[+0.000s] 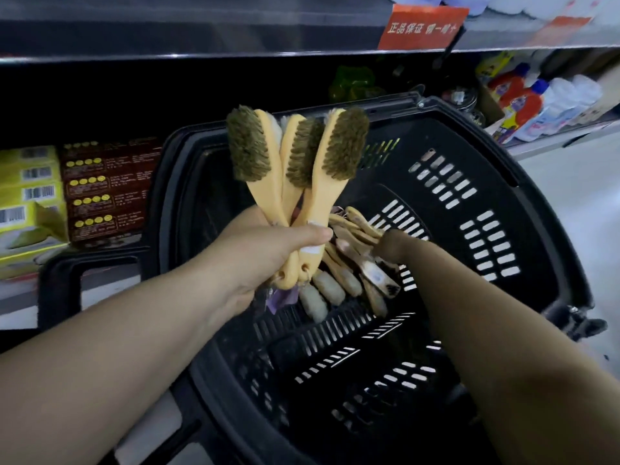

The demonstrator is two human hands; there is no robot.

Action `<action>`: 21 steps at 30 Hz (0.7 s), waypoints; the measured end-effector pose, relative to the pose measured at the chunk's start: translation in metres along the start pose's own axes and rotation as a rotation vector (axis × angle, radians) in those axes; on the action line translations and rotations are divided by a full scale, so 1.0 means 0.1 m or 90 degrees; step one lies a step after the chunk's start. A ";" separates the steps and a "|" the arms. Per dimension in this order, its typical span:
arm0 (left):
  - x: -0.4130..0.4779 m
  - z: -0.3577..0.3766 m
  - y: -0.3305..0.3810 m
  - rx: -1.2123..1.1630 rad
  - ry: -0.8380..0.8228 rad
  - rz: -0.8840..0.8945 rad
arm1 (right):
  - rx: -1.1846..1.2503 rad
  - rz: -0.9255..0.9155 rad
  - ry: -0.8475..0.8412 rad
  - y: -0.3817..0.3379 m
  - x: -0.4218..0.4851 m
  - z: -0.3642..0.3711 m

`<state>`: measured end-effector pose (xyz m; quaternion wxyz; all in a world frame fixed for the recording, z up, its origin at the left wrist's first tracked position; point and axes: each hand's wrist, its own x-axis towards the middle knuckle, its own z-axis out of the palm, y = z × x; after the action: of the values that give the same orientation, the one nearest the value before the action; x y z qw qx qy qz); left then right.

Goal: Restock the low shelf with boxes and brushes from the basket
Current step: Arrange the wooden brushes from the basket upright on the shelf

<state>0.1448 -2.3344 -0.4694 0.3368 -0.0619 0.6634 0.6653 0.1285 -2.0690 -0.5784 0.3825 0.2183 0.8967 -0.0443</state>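
Head view: brushes (349, 263) in basket (486, 203)

3 held brushes (295, 169), 1 basket (523, 209)

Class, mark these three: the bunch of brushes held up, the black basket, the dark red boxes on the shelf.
brushes (250, 146): head view, bristles of leftmost brush.
black basket (483, 182): head view, slotted far wall.
dark red boxes (107, 189): head view, front face.

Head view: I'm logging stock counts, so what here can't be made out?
- Right hand: fingers buried among the brushes in the basket; grip unclear.
- Basket brush count: overlapping, in shadow.
- Brown boxes print: too small and blurred.
- Left hand brushes: three show; more may hide behind.
- Low shelf interior: too dark.
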 end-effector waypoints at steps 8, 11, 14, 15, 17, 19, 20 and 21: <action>0.28 0.18 -0.02 0.016 0.027 -0.022 | 0.033 0.137 0.052 0.20 0.44 0.78; 0.33 0.27 -0.01 0.028 0.015 -0.018 | 0.059 0.111 0.035 0.32 0.48 0.80; 0.40 0.40 0.01 0.015 -0.008 -0.029 | -0.043 0.060 0.008 0.35 0.49 0.74; 0.43 0.45 0.01 0.015 -0.017 -0.026 | -0.011 0.064 -0.029 0.37 0.46 0.67; 0.48 0.55 0.03 0.031 -0.034 -0.014 | 0.132 0.051 -0.095 0.44 0.33 0.42; 0.51 0.62 0.07 0.043 -0.046 0.001 | 0.279 0.026 -0.103 0.51 0.13 0.13; 0.53 0.64 0.08 0.048 -0.053 0.013 | 0.337 0.010 -0.077 0.55 0.02 -0.02; 0.53 0.66 0.10 0.052 -0.060 0.024 | 0.378 -0.009 -0.029 0.58 -0.12 -0.17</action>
<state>0.1225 -2.2532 -0.4816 0.3575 -0.0040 0.6746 0.6458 0.1492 -2.0170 -0.5533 0.3218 0.3129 0.8373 -0.3121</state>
